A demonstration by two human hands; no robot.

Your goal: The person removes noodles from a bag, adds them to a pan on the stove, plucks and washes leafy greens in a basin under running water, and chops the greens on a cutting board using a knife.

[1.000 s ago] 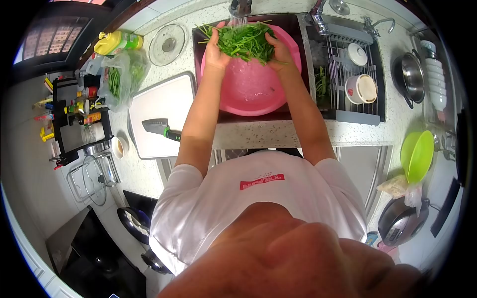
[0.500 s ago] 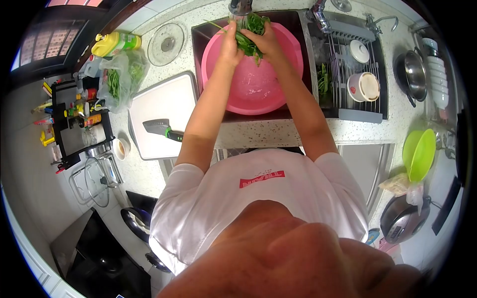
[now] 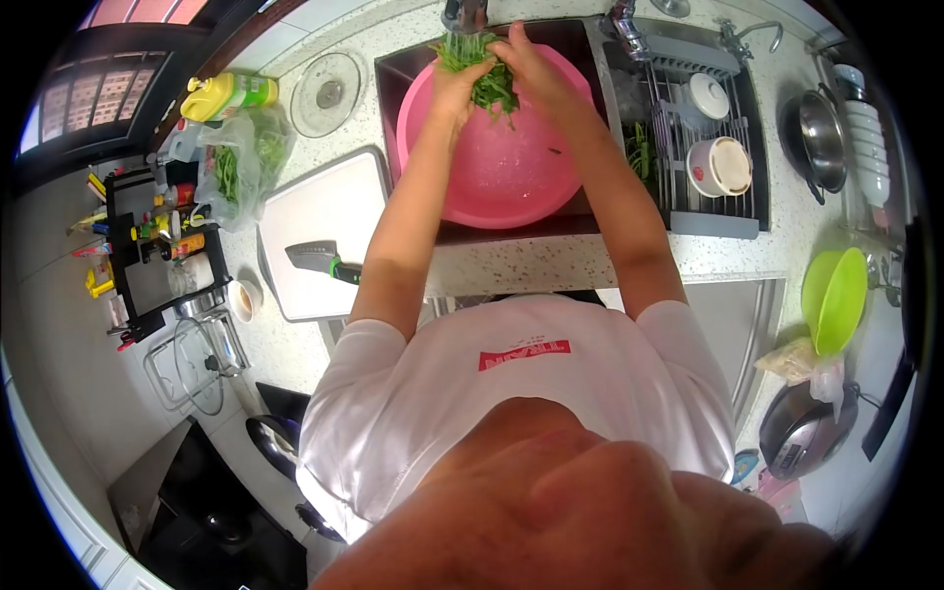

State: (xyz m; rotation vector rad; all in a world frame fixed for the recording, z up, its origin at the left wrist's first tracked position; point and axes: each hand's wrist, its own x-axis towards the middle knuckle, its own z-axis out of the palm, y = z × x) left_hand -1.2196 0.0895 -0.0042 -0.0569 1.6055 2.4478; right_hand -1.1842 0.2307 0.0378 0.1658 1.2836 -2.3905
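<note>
Water runs from the faucet onto a bunch of leafy greens over a pink basin in the sink. My left hand is wrapped round the left side of the bunch. On its right side, my right hand touches the greens, with its fingers apart and pointing up. Some water and a small dark bit lie in the bottom of the basin.
Left of the sink, a knife lies on a white cutting board. A glass lid and a plastic bag of greens are farther left. A dish rack with white crockery stands on the right.
The greens went from spread between both hands to a tighter bunch under the water. My right hand has loosened and its fingers have spread.
</note>
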